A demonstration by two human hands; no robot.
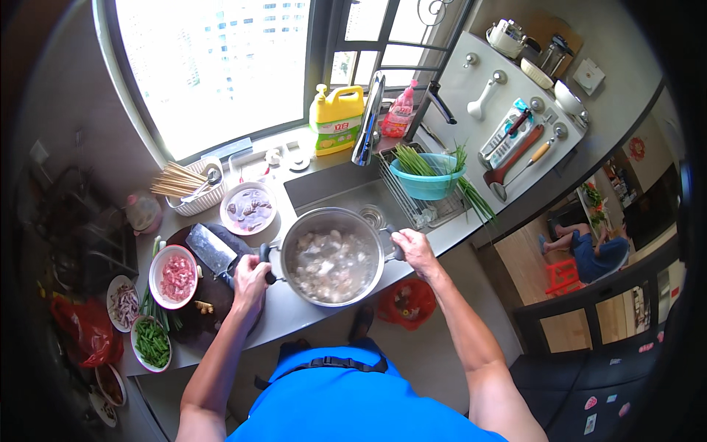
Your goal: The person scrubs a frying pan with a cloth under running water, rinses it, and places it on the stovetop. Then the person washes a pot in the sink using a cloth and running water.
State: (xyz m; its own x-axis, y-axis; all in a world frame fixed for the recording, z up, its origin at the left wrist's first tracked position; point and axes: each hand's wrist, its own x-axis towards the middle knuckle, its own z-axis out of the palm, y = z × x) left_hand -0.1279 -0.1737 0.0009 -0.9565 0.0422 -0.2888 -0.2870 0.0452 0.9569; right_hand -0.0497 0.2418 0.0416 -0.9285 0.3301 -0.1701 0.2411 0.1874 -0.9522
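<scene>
A steel two-handled pot [333, 304] is in front of me, over the sink's near edge and the counter. Pale chunks, possibly meat, in cloudy liquid [331, 262] fill much of it, and a slight haze blurs them. My left hand [251, 276] grips its black left handle; my right hand [414, 250] grips the opposite one. Left of the pot, a cleaver [212, 248] lies on a round dark chopping board [221, 320]. A bowl of minced or chopped raw meat [177, 278] rests on the board's left part, near a piece of ginger [204, 307].
Behind the pot is a steel sink [331, 190] with a tall faucet [369, 119]. A blue basin [422, 185] of green stalks stands on a rack at its right. A bowl of soaking dark pieces [248, 208] sits back left. A red basin [406, 304] is on the floor; a person [596, 251] sits beyond.
</scene>
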